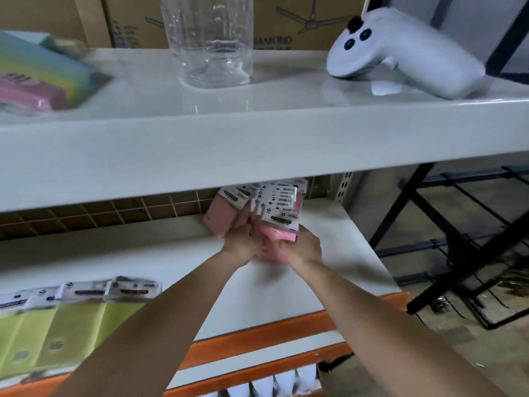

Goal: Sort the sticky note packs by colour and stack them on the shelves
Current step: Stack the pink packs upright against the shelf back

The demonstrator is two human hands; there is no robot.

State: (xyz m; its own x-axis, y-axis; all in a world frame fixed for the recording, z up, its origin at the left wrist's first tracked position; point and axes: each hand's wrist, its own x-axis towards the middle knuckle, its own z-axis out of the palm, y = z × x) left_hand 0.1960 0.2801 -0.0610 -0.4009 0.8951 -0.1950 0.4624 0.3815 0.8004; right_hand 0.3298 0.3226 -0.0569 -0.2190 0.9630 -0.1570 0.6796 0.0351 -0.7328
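Both hands, left and right, gripped a bundle of pink packs above the far middle of the lower shelf; yellow packs lay near left. Stacking pinks seemed underway; next, squaring and setting them down.
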